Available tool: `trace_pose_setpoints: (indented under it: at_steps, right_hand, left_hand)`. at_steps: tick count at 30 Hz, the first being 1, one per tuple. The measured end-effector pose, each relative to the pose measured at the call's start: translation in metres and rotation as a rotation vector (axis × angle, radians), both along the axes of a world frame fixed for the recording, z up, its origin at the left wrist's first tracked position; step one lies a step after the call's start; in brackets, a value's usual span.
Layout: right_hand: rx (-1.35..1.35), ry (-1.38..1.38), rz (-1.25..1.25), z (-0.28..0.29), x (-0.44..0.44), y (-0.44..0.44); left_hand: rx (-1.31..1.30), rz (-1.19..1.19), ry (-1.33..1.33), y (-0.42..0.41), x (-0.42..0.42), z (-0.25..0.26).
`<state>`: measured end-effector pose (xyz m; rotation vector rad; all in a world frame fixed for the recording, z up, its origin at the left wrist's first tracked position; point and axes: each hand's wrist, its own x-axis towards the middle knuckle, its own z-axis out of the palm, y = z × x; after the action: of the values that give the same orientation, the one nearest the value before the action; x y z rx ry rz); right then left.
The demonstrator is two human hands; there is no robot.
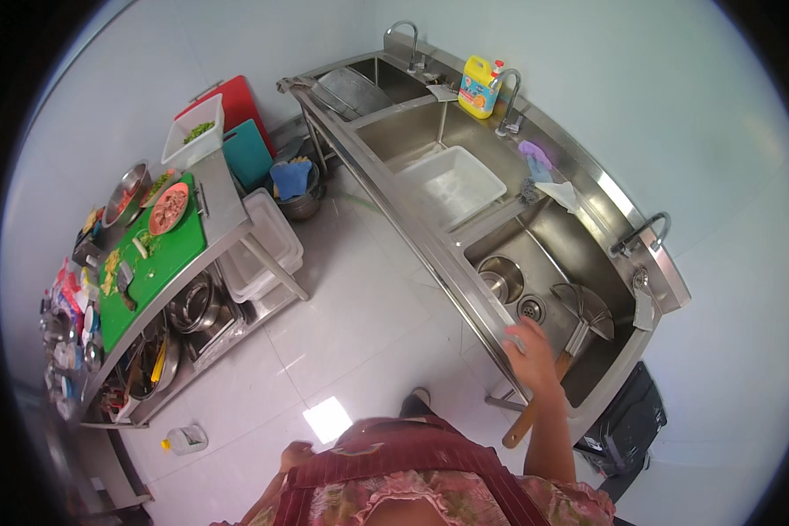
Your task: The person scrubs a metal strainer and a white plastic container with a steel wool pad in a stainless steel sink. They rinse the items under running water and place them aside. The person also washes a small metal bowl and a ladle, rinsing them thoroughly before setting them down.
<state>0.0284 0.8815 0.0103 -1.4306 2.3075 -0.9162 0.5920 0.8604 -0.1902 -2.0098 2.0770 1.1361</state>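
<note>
Over the front rim of the nearest sink basin (605,388) is my right hand (531,352), fingers bent. Whether it holds anything cannot be made out. Under my wrist, a wooden handle (521,427) sticks out past the rim; it seems to belong to the wire-headed utensil (582,322) lying in the basin. A steel pot (502,279) stands by the drain (531,309). Down at my left side, beside my red apron (394,460), hangs my left hand (296,455), partly hidden, its fingers unclear.
The middle basin holds a white plastic tub (457,187). A yellow detergent jug (478,89) stands behind it. At left, a steel table bears a green cutting board (171,263), a cleaver (125,279) and a bowl of meat (169,209). A plastic bottle (187,440) lies on the floor.
</note>
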Motion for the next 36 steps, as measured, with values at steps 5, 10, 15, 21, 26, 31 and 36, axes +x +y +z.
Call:
trace_pose_setpoints:
  at_steps: [5, 10, 15, 21, 26, 31, 36]
  right_hand:
    - [0.019, -0.193, 0.106, 0.013, 0.009, -0.124]
    - [-0.072, -0.275, -0.042, -0.012, 0.002, -0.239]
    - [-0.174, -0.799, -0.454, -0.068, -0.026, -0.335]
    - [0.021, -0.988, -0.833, -0.141, -0.088, -0.424]
    - [0.577, -0.598, -0.828, -0.263, -0.151, -0.444]
    - [0.509, -1.022, -0.938, -0.262, -0.116, -0.472]
    - [0.217, -1.176, -0.883, -0.158, -0.147, -0.495]
  left_hand:
    - [0.383, 0.197, -0.291, -0.006, 0.06, -0.013]
    - [0.235, 0.074, -0.248, -0.11, 0.049, -0.033]
    - [0.03, 0.305, 0.372, -0.318, -0.042, 0.011]
    - [-0.07, 0.164, 0.796, -0.522, -0.215, 0.148]
    - [0.031, -0.054, 1.024, -0.576, -0.35, 0.176]
    - [0.155, -0.196, 0.832, -0.606, -0.412, 0.175]
    - [0.077, -0.267, 0.722, -0.65, -0.454, 0.151]
